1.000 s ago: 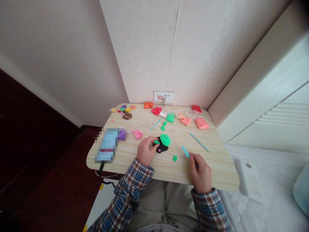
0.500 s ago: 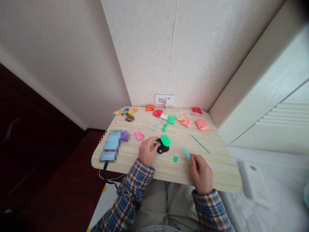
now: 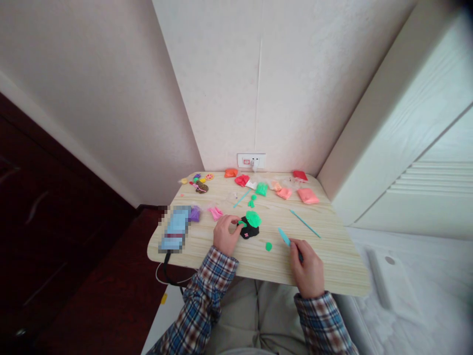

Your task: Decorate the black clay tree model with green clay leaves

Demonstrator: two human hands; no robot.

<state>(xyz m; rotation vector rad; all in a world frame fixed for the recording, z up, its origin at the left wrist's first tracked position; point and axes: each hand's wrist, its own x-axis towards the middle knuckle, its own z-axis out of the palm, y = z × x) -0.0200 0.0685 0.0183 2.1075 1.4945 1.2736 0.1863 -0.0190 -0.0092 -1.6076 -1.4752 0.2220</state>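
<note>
While the left hand (image 3: pixel 225 235) pinches a green scrap (image 3: pixel 242 224) at the black piece (image 3: pixel 253 231), below frame centre | right hand (image 3: pixel 308 268) grasps blue tool (image 3: pixel 284 236), lower right of centre

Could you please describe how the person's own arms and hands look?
The left sleeve and right sleeve are long plaid in blue, white and brown, reaching the wrists. The left hand and right hand are bare, without gloves.

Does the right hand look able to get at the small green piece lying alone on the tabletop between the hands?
Probably yes: only tabletop shows between the right hand and the small green piece. The hand holds a blue tool, though, so pinching the piece might mean setting that down.
</note>
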